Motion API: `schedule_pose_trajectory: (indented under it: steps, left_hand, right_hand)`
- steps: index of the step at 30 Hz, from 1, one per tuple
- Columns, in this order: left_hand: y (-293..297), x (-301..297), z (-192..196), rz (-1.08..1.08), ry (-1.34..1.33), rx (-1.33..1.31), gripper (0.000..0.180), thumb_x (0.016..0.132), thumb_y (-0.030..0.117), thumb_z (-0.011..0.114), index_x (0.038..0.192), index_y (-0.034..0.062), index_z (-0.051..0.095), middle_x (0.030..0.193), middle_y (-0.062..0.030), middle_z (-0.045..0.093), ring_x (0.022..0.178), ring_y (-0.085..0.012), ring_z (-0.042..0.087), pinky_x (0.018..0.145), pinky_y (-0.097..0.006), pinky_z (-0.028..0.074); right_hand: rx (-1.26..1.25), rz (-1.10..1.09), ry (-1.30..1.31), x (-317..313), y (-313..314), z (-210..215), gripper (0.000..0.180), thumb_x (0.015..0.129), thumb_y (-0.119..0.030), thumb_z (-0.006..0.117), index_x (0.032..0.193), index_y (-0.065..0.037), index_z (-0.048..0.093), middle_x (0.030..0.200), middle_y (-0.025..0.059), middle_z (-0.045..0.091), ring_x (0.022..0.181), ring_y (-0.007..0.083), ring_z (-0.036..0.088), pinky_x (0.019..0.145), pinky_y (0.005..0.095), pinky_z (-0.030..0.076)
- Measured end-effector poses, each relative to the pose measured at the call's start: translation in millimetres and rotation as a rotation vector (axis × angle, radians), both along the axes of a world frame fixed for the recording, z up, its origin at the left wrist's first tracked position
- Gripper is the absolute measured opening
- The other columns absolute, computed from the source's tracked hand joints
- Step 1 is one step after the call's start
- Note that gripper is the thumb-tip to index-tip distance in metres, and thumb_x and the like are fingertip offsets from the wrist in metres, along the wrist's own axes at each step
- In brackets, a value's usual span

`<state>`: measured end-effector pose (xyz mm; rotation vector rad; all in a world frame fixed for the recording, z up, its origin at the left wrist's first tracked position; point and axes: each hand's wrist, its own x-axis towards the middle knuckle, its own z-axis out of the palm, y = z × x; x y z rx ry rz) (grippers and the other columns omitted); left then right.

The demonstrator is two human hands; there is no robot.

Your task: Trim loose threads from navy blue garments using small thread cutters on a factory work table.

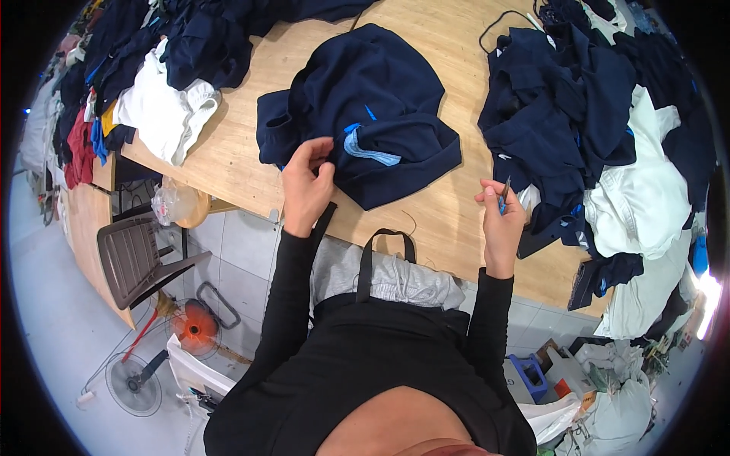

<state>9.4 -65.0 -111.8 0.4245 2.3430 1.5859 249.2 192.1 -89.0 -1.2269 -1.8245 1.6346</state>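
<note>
Your left hand (306, 182) pinches navy garment (365, 114) edge | your right hand (502, 220) grips small snips (505, 190), long axis near-upright, tip pointing away from you

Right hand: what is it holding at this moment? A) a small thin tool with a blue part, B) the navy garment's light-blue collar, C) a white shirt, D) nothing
A: the right hand pinches a small thin tool with a blue part, raised above the wooden table, while the left hand grips the navy garment.
</note>
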Motion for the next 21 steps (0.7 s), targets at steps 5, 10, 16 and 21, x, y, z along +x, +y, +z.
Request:
schedule_pose_trajectory:
  steps: [5, 10, 16, 21]
  left_hand:
    - [34.4, -12.1, 2.5, -0.041, 0.242, -0.086, 0.035, 0.09, -0.001, 0.069, 0.125, -0.0012, 0.073, 0.113, -0.0161, 0.076, 0.099, -0.0278, 0.074, 0.09, -0.035, 0.059]
    - [40.8, 4.6, 13.1, -0.107, 0.359, -0.057, 0.02, 0.08, -0.003, 0.072, 0.099, 0.0018, 0.075, 0.092, -0.0106, 0.069, 0.088, -0.0285, 0.068, 0.079, -0.038, 0.055]
    - [37.8, 41.0, 2.2, -0.096, 0.288, 0.017, 0.02, 0.082, -0.01, 0.07, 0.098, -0.0007, 0.074, 0.094, -0.0118, 0.069, 0.084, -0.0251, 0.069, 0.075, -0.033, 0.056]
    - [34.1, 40.9, -9.5, 0.029, 0.275, 0.011, 0.018, 0.093, -0.006, 0.073, 0.111, -0.0035, 0.072, 0.1, -0.0148, 0.072, 0.085, -0.0254, 0.074, 0.078, -0.033, 0.06]
  right_hand:
    - [0.013, 0.053, 0.007, -5.2, -11.1, 2.0, 0.02, 0.109, -0.017, 0.068, 0.118, -0.002, 0.077, 0.091, -0.0005, 0.074, 0.077, 0.0029, 0.053, 0.072, 0.021, 0.039]
    - [0.004, 0.041, -0.035, 5.4, -12.3, -0.2, 0.02, 0.11, -0.016, 0.068, 0.12, -0.001, 0.076, 0.091, -0.0011, 0.074, 0.067, -0.0006, 0.044, 0.064, 0.0197, 0.033]
    - [0.009, 0.083, -0.045, -2.8, -20.9, -0.9, 0.019, 0.109, -0.016, 0.069, 0.117, 0.0, 0.077, 0.092, 0.0012, 0.075, 0.088, 0.0075, 0.066, 0.08, 0.0233, 0.049]
    - [0.12, 0.233, 0.07, -50.8, -36.3, -19.6, 0.013, 0.101, -0.008, 0.075, 0.108, 0.003, 0.077, 0.089, 0.0033, 0.075, 0.083, 0.0101, 0.07, 0.075, 0.0255, 0.053]
